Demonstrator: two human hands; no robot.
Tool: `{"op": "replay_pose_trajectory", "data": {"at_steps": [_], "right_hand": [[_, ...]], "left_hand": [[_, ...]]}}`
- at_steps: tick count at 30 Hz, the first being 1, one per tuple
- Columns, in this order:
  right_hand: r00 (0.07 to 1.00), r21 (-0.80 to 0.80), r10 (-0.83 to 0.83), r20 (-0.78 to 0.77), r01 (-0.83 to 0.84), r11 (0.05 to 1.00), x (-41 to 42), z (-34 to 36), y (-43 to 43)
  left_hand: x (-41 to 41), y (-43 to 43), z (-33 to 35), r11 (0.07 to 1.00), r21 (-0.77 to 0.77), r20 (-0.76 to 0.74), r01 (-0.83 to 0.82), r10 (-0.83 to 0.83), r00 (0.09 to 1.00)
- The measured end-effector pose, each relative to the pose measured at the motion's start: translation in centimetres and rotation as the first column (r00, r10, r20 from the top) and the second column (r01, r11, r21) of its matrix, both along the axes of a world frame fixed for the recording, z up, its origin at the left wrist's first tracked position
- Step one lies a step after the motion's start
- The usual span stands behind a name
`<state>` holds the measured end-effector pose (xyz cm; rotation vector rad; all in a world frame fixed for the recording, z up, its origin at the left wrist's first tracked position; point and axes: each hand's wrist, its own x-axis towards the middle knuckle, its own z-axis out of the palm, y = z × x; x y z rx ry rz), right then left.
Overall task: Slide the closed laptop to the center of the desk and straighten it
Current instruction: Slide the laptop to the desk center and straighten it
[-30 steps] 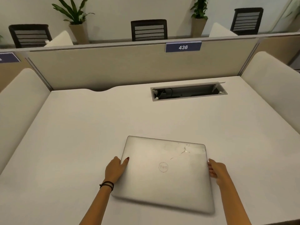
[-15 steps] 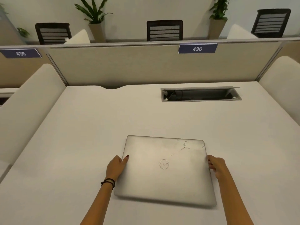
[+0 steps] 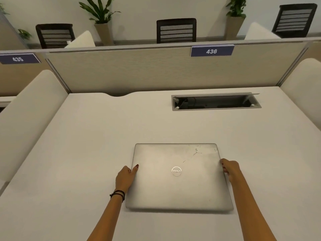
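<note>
A broad pale desk fills the room in front of the person, walled at the back by a beige partition and flanked by rounded cream side panels. Beyond the partition stand dark slatted chairs and potted plants against the wall. On the partition's top edge sits a blue number plate reading 436, with another reading 435 off to the left.

Set into the desk near the back, right of middle, is a cable hatch with its lid tipped up.

Now the main thing: the closed silver laptop lies flat on the desk, in the near half and roughly midway between the side panels, its far edge running parallel with the partition. Its lid shows a round logo and some scuffs toward the far right corner.

The left hand presses against the laptop's left edge, thumb lying up on the lid, the other fingers tucked beside the edge. The right hand is curled round the right edge, fingertips gripping the rim. So both hands clasp the laptop, one on each side.

On the left wrist, a dark bracelet.
</note>
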<state>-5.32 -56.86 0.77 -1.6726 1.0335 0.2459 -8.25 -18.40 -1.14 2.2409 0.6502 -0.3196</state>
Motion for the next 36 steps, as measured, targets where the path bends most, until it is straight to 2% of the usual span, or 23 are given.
{"op": "replay_pose_trajectory", "data": {"at_steps": [9,24,30,36], "right_hand": [[0.999,-0.002,0.03,-0.028,-0.031,1.0,2.0,0.5,-0.1],[0.995,-0.231,0.06,0.082,-0.04,0.972,1.4,-1.2,0.9],[0.995,-0.41,0.098,0.034,-0.076,0.909,1.2,-1.2,2.1],[0.992,-0.442,0.125,0.034,-0.097,0.892,1.2,-1.3,1.8]], "left_hand": [[2.1,-0.2,0.0,0.999,0.011,0.008,0.049,-0.049,0.999],[2.1,0.3,-0.3,0.999,0.007,0.044,0.047,-0.048,0.998],[1.9,0.0,0.5,0.996,0.046,0.031,0.08,-0.081,0.996],[1.4,0.0,0.6,0.995,0.05,0.019,0.091,-0.092,0.996]]}}
